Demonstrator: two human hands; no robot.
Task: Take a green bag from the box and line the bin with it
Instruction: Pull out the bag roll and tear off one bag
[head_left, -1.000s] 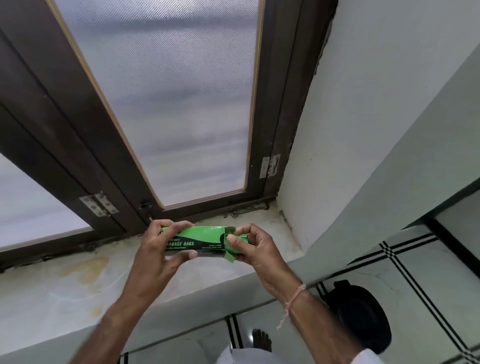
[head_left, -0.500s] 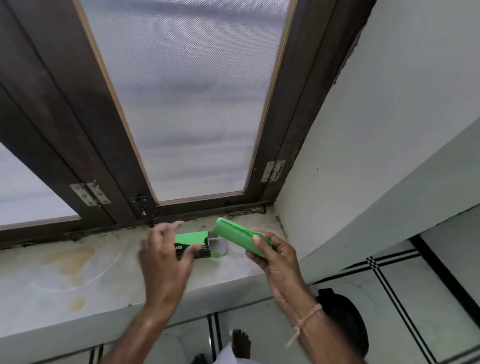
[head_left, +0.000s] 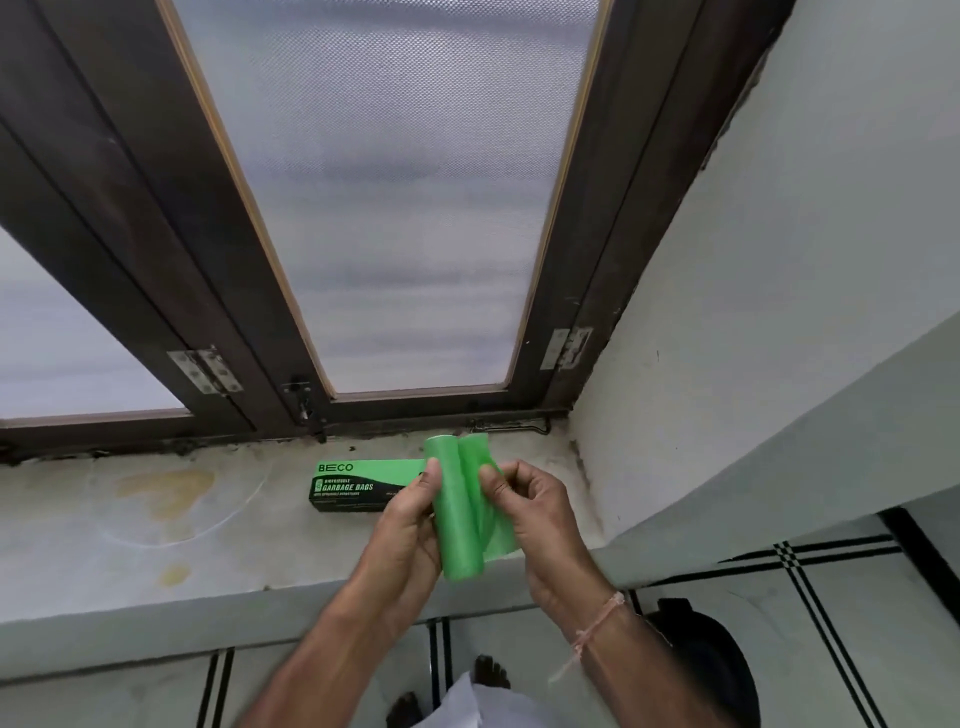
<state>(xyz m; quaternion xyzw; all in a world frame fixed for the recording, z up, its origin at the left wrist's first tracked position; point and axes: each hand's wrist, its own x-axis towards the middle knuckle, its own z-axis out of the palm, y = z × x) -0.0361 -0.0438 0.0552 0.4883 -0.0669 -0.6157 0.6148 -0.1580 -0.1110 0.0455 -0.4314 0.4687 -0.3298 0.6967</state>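
Biggest thing near the hands is the window ledge (head_left: 218, 525), just beyond and under them, w/ the garbage bag box (head_left: 358, 486) lying flat on it, touching-close behind the left hand (head_left: 410, 530) and partly hidden by it. Black bin (head_left: 711, 670) sits on the floor below and right of the right hand (head_left: 535, 519), well apart from both hands. Then the green bag roll (head_left: 457, 519) itself: out of the box, held between the two hands above the ledge's front edge. Left hand wraps the rolled part, thumb on top; right hand pinches the loose leading sheet w/ fingers curled in. Long axis runs near-far, far end toward the window, near end toward the person and tilted down a bit; loose flap opens to the right. Risks, my read: pulling the flap w/ too loose a left-hand hold would let the roll spin out and dump several bags instead of one; tugging off-line from the perforation, which I can't see here, could rip the thin film across the bag body. Roll could also slip off toward the floor since it's past the ledge edge. Bin's a reach away, so the freed bag may snag or bunch en route.
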